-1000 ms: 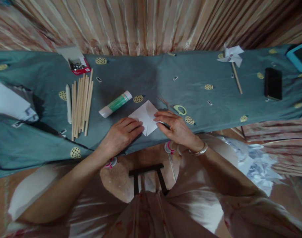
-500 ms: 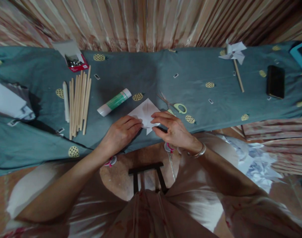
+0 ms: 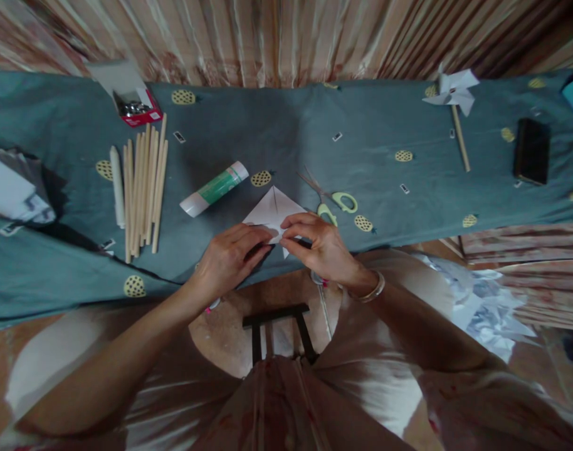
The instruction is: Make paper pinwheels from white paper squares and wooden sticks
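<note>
A small white sheet of paper (image 3: 273,207), with cut or crease lines running in from its corners, lies at the front edge of the cloth-covered table. My left hand (image 3: 231,255) pinches its left side near the middle. From the right, my right hand (image 3: 317,245) grips it with thumb and forefinger, fingertips almost meeting the left ones. Part of the paper is hidden under both hands. Scissors with light green handles (image 3: 343,202) rest just beyond my right hand, blades apart. A green and white glue stick (image 3: 215,189) lies to the upper left of the paper.
Several wooden sticks (image 3: 145,194) and a white candle-like rod (image 3: 118,188) lie left, below an open red box of metal pins (image 3: 143,111). White paper sheets (image 3: 9,188) are far left. A paper pinwheel (image 3: 454,91) and a black phone (image 3: 531,151) lie right. Crumpled paper (image 3: 488,307) sits lower right.
My right hand has moved slightly left and now pinches the paper near its middle, closer to my left fingertips. The whole view has shifted a little.
</note>
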A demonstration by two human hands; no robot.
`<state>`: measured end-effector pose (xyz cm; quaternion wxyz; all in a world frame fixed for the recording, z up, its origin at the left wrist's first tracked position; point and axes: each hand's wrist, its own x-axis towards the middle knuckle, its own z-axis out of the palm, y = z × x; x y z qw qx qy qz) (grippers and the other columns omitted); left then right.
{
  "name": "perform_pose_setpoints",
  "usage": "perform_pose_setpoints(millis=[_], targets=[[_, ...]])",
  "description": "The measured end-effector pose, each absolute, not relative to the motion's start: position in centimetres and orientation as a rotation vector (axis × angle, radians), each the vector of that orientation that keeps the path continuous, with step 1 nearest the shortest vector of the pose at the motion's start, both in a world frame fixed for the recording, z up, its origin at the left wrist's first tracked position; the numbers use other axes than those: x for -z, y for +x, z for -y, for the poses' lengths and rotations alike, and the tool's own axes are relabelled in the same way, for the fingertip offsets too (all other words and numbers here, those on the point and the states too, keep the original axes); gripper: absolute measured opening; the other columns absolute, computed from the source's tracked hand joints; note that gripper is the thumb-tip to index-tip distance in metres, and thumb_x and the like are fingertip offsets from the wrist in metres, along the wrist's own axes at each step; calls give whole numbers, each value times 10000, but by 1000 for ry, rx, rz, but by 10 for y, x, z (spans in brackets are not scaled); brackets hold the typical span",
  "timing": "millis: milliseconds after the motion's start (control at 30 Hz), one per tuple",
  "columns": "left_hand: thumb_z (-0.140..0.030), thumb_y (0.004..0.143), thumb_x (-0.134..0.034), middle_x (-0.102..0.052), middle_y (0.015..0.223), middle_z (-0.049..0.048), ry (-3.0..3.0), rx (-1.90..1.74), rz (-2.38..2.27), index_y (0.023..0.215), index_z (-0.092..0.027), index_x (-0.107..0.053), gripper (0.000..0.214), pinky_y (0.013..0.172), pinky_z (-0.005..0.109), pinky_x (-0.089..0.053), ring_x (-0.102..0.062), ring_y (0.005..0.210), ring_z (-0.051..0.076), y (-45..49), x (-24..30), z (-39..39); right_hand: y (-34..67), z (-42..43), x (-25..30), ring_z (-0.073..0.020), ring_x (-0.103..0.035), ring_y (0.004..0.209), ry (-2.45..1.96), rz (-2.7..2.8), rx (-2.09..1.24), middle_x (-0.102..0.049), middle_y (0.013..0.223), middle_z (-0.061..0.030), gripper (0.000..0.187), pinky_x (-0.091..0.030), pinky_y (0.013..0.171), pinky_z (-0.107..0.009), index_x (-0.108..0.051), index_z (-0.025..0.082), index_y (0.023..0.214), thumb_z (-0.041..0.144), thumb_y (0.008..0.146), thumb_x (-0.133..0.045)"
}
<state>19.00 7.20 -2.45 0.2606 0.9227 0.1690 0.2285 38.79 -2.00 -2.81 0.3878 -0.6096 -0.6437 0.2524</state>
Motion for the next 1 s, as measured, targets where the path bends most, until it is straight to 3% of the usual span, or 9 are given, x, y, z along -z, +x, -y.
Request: perform_pose_setpoints(millis=[333,1000], targets=[[-211,976,-540,-757,1012,89,2516,-654,-376,1056,-170,-723,204,864,366,-592,-686,978,203,189,34,-77,385,19,26,-193,-680,934,-1608,1607,-613,-724,950,-51,106,-518,900,-358,-681,203,773,162,862,-640],[-198,970,-551,-755,1053,96,2494,-667,-420,1040,-158,-731,197,884,320,-600,-710,983,186,189,38,-78,386,21,23,-194,-678,925,-1621,1670,-534,-725,938,-44,106,-501,907,-355,-659,202,782,160,876,-633]])
